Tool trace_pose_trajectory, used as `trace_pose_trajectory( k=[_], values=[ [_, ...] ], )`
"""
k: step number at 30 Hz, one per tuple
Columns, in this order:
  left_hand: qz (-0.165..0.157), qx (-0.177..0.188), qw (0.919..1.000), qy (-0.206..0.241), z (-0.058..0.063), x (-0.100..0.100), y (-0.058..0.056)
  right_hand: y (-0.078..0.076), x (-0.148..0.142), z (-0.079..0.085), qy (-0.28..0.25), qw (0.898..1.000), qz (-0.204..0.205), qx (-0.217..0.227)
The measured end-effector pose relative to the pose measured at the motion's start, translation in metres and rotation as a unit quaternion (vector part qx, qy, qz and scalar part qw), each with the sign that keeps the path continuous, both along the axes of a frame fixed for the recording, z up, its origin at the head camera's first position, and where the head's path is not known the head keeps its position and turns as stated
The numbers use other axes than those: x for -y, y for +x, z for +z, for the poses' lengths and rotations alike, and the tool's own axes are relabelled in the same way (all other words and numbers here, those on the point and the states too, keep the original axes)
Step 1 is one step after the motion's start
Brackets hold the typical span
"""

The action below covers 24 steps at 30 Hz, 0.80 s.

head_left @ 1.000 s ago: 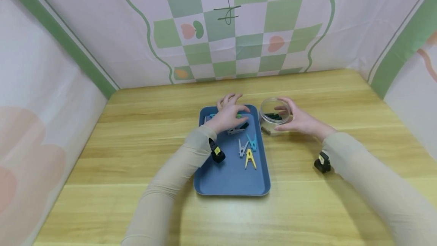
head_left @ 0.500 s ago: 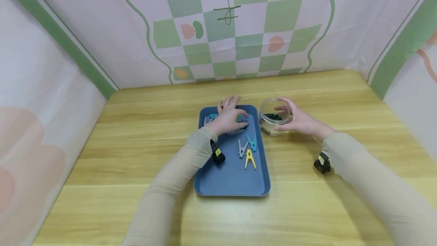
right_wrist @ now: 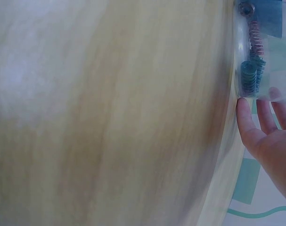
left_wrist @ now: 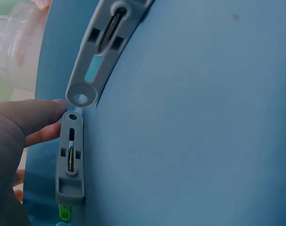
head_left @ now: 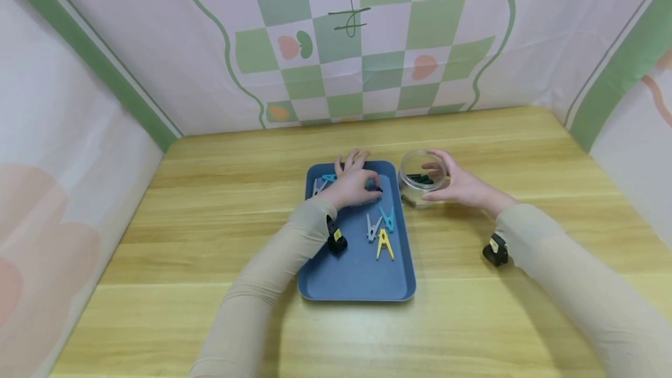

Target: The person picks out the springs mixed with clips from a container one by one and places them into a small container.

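My left hand point(head_left: 349, 184) reaches over the far part of a blue tray point(head_left: 357, 282), thumb and forefinger pinching a small dark spring point(head_left: 375, 188) that is mostly hidden by the fingers. In the left wrist view, the thumb tip comes right beside the end of a grey clothespin point(left_wrist: 71, 157); another grey clothespin point(left_wrist: 105, 47) lies closer to the camera. My right hand point(head_left: 462, 184) grips a clear round jar point(head_left: 415, 196) standing just right of the tray. Inside the jar, the right wrist view shows teal springs point(right_wrist: 249, 77) and a reddish spring point(right_wrist: 256, 37).
Nearer in the tray lie a grey clothespin point(head_left: 373, 229), a blue clothespin point(head_left: 388, 219) and a yellow clothespin point(head_left: 385, 245). More pegs, one of them blue point(head_left: 328, 178), lie at its far left. The wooden table point(head_left: 210, 220) meets a checkered cloth point(head_left: 383, 74) behind.
My left hand has lowered slightly, and its thumb and forefinger have closed together on the dark spring. The right hand and jar have stayed in place.
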<state>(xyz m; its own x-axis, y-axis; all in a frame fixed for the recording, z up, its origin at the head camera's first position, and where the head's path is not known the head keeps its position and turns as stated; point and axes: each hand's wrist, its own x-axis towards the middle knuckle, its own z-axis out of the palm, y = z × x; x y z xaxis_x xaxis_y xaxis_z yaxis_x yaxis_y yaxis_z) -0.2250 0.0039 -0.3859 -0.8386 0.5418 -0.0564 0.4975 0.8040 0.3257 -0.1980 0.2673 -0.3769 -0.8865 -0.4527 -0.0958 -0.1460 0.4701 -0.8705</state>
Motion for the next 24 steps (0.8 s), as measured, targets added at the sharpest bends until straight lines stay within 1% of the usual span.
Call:
trace_pose_trajectory(
  k=[6,14,24],
  values=[
    [0.003,-0.003,1.0000,0.001,-0.0026,-0.0020,-0.0005,0.0002,-0.0001,0.0007,0.001,1.000,-0.001,0.003],
    [0.005,-0.001,1.0000,0.001,-0.0012,-0.0041,0.0015,0.0003,0.0005,0.0011,0.000,1.000,-0.002,0.004],
    [0.013,-0.004,0.9998,-0.014,-0.0017,-0.0075,0.0017,0.0014,0.0014,0.0027,0.002,1.000,-0.002,0.002]
  ],
)
